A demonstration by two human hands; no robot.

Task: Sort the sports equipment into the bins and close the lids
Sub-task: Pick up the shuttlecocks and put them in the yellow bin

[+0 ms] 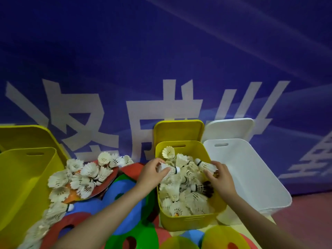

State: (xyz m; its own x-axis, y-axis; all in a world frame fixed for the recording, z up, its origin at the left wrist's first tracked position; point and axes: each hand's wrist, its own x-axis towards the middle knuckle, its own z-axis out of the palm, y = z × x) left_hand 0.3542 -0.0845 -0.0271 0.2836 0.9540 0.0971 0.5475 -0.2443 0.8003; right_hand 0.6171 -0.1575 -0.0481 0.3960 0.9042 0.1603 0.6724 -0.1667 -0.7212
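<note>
Both hands, the left hand (152, 172) and right hand (218, 174), each pinch a shuttlecock over the nearly full small yellow bin (188, 221), while a shuttlecock pile (80, 178), disc cones (125, 194) and open lids remain.

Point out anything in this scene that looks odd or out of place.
One dark-feathered shuttlecock lies among the white ones in the small yellow bin, by the right wall. A loose heap of shuttlecocks also sprawls over the coloured discs left of that bin, unsorted. All bin lids stand open.
</note>
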